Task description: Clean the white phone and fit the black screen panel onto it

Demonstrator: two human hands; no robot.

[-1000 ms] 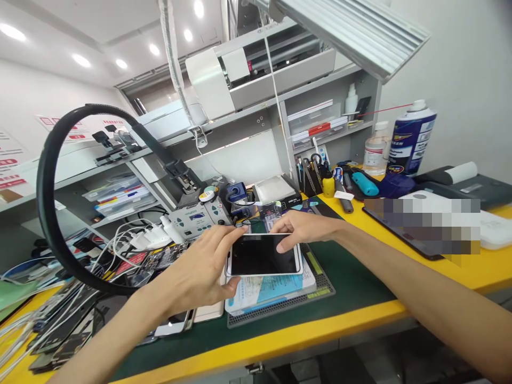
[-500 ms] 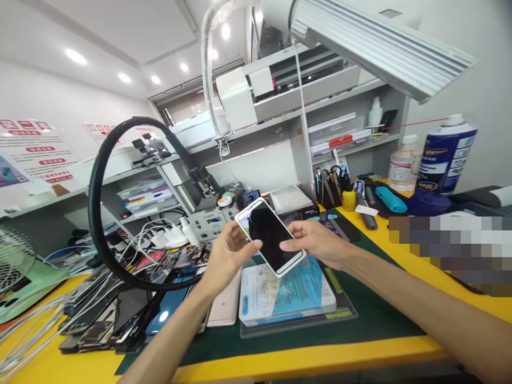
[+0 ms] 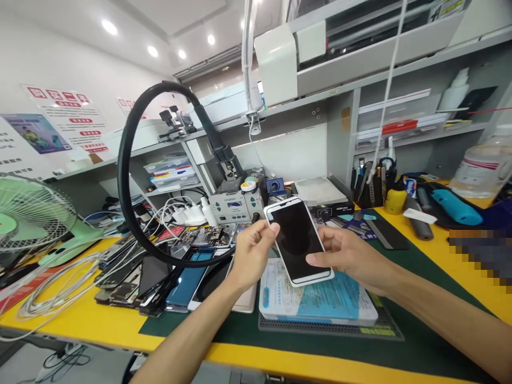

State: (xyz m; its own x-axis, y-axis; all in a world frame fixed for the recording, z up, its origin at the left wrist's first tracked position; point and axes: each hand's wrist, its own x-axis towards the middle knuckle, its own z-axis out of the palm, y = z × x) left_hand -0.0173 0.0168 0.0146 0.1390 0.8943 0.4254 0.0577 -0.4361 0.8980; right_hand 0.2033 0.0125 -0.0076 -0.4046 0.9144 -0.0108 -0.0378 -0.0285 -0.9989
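A white-framed smartphone with a dark screen is held tilted above the bench, between both hands. My left hand grips its left edge near the top, thumb on the front. On the lower right edge, my right hand has its thumb on the glass and its fingers behind, partly hidden. Beneath the phone lies a white and blue flat box on a grey perforated mat. Partly covered by my left forearm, more phones lie beside the box.
A black hose loops up on the left, behind my left arm. Stacked phone parts, coiled white cables and a green fan sit further left. A tool holder and a yellow bottle stand back right.
The view has swung to the right and down a little on the left side, showing more fan. The phone has turned slightly more upright, and both hands still hold it.
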